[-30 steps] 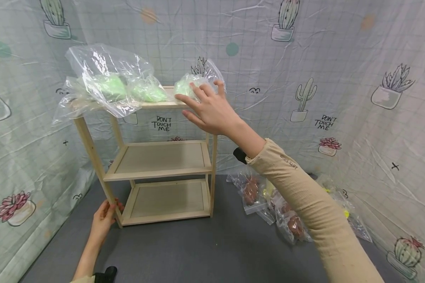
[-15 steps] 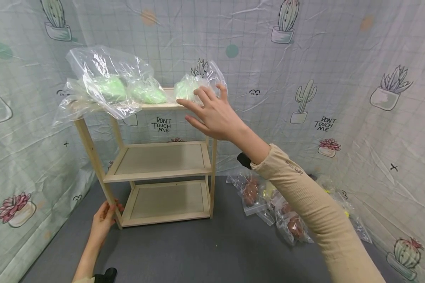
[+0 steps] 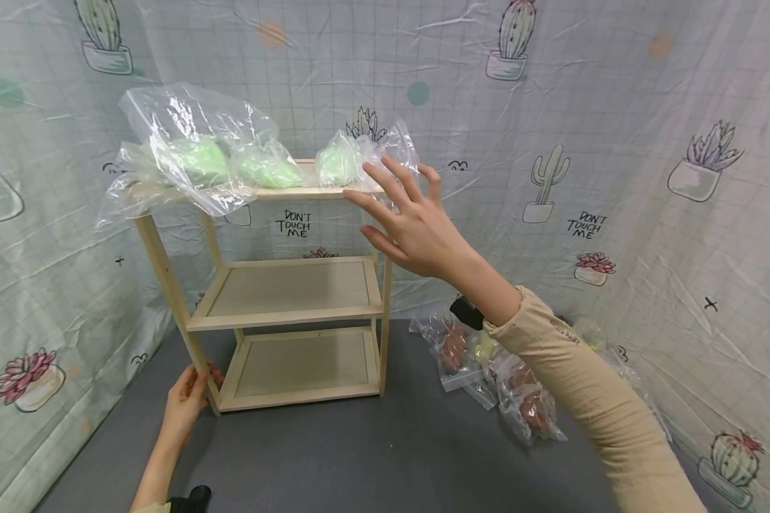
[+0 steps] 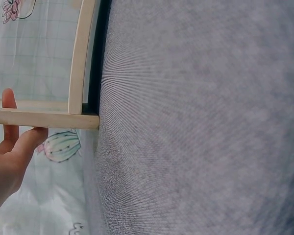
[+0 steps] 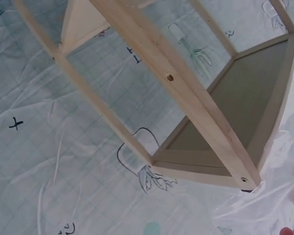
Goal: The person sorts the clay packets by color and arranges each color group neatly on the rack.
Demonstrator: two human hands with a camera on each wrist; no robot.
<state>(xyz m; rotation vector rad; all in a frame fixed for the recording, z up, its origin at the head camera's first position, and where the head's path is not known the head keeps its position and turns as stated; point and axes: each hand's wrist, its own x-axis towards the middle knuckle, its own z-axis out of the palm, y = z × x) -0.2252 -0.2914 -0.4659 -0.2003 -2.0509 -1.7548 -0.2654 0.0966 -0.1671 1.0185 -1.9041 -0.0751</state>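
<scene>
We are judging the shelving as partly done: clear plastic bags of pale-green contents [image 3: 199, 158] are resting on the top tier of the pale wooden three-tier rack [image 3: 289, 315], while clear bags of reddish-brown and yellow contents [image 3: 453, 349] are lying on the dark grey table [image 3: 334, 463]. Our bare left hand [image 3: 186, 393] is gripping the rack's front left post [image 3: 165, 271]. Our right arm is extending upward, the bare right hand [image 3: 416, 229] hovering loosely spread near the rightmost green bag [image 3: 337, 164]; we cannot tell whether it is touching.
</scene>
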